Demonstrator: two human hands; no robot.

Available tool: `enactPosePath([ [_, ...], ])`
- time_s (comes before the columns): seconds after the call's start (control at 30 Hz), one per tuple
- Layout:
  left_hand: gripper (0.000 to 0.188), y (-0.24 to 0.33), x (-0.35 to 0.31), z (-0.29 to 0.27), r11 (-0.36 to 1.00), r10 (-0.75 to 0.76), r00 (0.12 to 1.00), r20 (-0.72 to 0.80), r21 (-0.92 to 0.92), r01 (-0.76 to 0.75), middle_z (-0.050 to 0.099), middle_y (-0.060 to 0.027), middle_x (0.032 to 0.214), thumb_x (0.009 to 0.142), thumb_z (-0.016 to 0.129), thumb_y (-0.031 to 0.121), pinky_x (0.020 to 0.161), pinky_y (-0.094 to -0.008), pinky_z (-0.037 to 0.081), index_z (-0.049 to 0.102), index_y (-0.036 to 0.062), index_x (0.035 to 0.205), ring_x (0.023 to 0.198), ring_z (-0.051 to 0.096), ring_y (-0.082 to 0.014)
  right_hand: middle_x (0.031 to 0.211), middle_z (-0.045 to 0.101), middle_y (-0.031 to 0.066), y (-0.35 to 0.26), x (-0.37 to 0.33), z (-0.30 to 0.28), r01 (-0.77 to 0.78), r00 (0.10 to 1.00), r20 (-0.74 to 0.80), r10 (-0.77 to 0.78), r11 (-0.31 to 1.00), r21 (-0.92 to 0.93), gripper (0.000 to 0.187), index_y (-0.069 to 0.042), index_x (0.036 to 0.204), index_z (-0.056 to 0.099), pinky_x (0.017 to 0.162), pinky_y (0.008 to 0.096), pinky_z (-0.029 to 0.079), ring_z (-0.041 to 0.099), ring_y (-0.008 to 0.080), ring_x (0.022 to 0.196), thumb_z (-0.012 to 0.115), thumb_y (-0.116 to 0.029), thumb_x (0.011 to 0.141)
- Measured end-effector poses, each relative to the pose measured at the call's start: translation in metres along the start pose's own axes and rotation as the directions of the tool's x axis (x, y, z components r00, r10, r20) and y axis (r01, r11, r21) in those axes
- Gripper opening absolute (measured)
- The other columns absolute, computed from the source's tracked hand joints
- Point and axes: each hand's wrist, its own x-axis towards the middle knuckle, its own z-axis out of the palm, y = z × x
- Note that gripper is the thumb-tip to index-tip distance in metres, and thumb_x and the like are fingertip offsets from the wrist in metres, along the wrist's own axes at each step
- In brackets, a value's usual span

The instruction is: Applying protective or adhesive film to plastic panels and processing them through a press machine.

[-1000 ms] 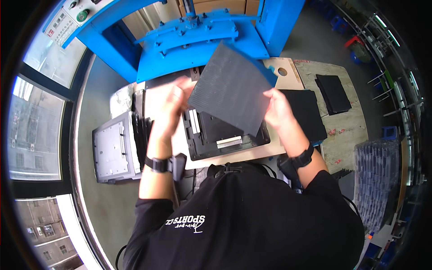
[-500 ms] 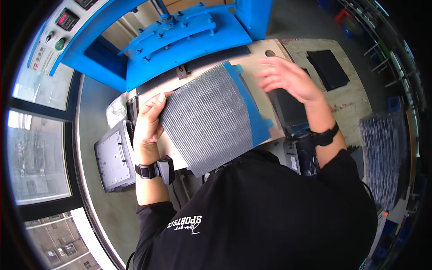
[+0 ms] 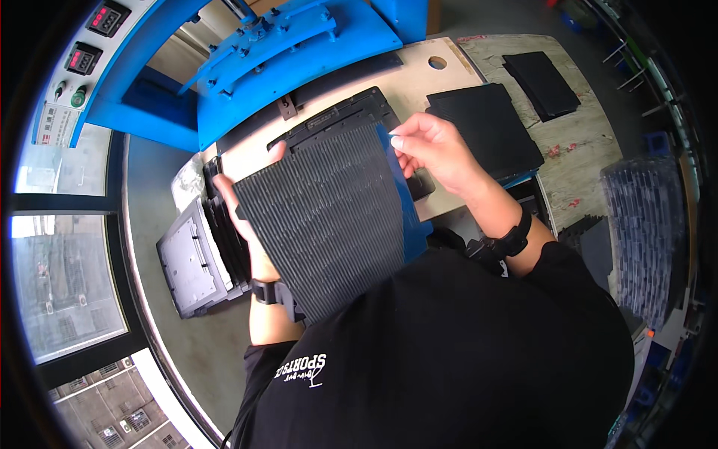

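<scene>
A dark grey sheet with close parallel ribs [image 3: 321, 217] is tilted up in front of my chest. My left hand [image 3: 247, 226] is wrapped round its left edge, with much of the palm and some fingers hidden behind it. A strip of blue film [image 3: 407, 213] runs along the sheet's right side. At the upper right corner, the thumb and fingertips of my right hand [image 3: 434, 150] are pinched on the blue film's edge. Behind the sheet, a black plastic frame-like panel [image 3: 366, 105] lies on the pale board [image 3: 419, 56], partly covered from sight.
A blue press [image 3: 299, 45] stands at the back, its control box [image 3: 82, 60] at upper left. Black panels [image 3: 486, 123] are stacked on the right, with more dark sheets [image 3: 542, 82] beyond. Grey panels [image 3: 194, 258] lean at left. Wrapped stacks [image 3: 643, 232] stand far right.
The ribbed sheet has shifted left and toward me, uncovering the black panel behind. My right hand, open and off the sheet before, has come in and pinched the blue film.
</scene>
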Motion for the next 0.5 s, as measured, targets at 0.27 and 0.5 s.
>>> enactPosePath([
  [0.27,0.076,-0.06,0.019,0.026,0.983,-0.173,0.985,-0.003,0.066,0.172,0.039,-0.0227,0.14,0.09,0.027,0.068,0.097,-0.0536,0.044,0.045,0.0081,0.134,0.119,0.049,-0.0393,0.076,0.06,0.0028,0.006,-0.007,0.017,0.136,0.99,0.068,-0.122,0.957,-0.257,0.005,0.0,0.092,0.062,0.059,0.0231,0.05,0.058,0.0088,0.066,0.059,-0.003,0.089],
  [0.5,0.062,-0.058,0.032,0.011,0.927,-0.36,0.932,-0.037,-0.122,0.354,0.047,-0.0248,0.13,0.093,0.038,0.055,0.095,-0.0574,0.044,0.045,0.0055,0.13,0.122,0.045,-0.0428,0.092,0.054,0.0045,0.01,-0.017,0.011,0.492,0.869,0.266,-0.418,0.673,-0.552,0.007,0.0,0.087,0.067,0.071,0.0252,0.049,0.057,0.0125,0.086,0.064,0.003,0.081],
])
